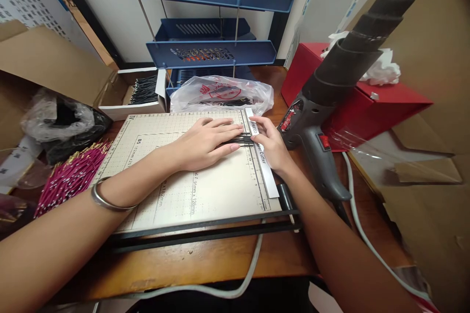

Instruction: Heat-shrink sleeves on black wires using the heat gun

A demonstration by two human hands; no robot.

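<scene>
Black strands (240,140) are lined up on the cutter board (227,195) beneath the left hand (211,142), its grip flattened; whether the right hand (270,145) is clamped on them cannot be told. Boxed strands (145,89) are left untouched.

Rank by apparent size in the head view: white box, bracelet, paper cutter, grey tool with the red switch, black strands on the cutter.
1. Paper cutter
2. Grey tool
3. White box
4. Bracelet
5. Black strands, by their visible part only; their true extent is partly covered
</scene>
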